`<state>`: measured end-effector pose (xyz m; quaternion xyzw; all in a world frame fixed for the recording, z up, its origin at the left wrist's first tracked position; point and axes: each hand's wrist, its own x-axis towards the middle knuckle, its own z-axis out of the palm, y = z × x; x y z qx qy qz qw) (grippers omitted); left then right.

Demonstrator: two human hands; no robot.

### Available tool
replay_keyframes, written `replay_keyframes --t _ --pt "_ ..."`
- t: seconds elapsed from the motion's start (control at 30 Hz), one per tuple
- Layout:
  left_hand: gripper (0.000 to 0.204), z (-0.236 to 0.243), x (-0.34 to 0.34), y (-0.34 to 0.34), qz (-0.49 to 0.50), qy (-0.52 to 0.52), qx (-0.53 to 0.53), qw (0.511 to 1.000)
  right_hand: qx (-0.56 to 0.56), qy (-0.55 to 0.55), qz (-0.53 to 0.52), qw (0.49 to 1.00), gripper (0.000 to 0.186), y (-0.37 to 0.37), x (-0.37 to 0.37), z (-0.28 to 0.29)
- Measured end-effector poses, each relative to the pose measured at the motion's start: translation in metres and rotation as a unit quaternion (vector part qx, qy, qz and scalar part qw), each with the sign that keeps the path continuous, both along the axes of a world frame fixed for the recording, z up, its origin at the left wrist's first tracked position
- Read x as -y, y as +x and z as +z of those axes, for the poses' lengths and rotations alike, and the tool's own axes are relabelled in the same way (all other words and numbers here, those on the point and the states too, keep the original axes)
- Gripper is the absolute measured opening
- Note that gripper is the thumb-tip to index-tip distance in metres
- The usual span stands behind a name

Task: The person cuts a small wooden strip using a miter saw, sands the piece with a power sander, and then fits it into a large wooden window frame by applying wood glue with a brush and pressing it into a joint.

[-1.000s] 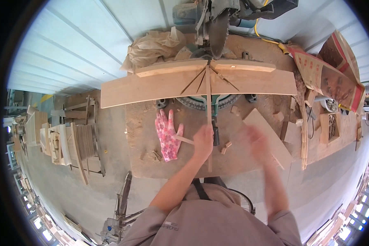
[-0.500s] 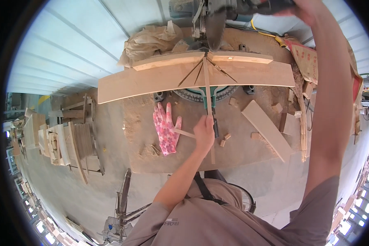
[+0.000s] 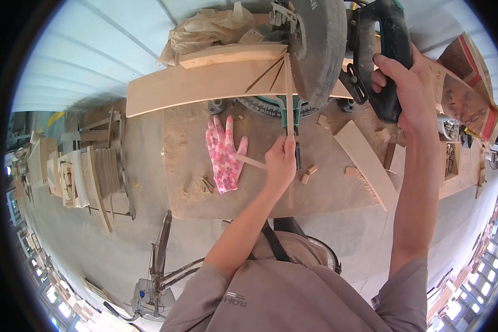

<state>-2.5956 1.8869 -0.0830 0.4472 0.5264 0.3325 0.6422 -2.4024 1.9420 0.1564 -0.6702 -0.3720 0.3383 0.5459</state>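
Note:
My left hand [image 3: 281,161] is closed around a narrow wooden strip [image 3: 289,105], which points away from me across the saw bed. My right hand [image 3: 412,88] wraps the black handle [image 3: 383,102] of a miter saw. The saw's grey blade guard [image 3: 325,52] hangs low over the bed, and its toothed blade edge shows just right of the strip; whether they touch I cannot tell. Beneath the strip lies a broad wooden board [image 3: 177,88] with slanting cuts in it. A second thin stick [image 3: 251,161] runs from beside my left hand to a pink flowered glove [image 3: 223,160].
A loose plank [image 3: 365,163] and small wood offcuts [image 3: 309,174] lie on the dusty bench [image 3: 332,202]. Crumpled sheeting [image 3: 205,33] sits behind the fence [image 3: 232,54]. Stacked boards [image 3: 102,177] stand at left, a bicycle [image 3: 163,243] at lower left, a printed sack [image 3: 462,94] at right.
The saw head has come down toward the strip, with my right hand lowering its handle. My left hand keeps its hold on the strip. The whole view has shifted slightly.

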Motion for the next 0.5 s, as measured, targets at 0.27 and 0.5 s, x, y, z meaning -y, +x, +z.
replay_keyframes --t 0.27,0.5 --pt "0.033 0.005 0.000 -0.001 0.010 0.028 -0.029 0.999 -0.014 0.016 -0.016 1.000 0.023 -0.012 0.005 -0.010" --pt "0.036 0.002 0.043 -0.023 -0.025 0.054 -0.079 0.995 -0.087 -0.005 -0.061 0.994 0.026 -0.014 0.005 -0.009"
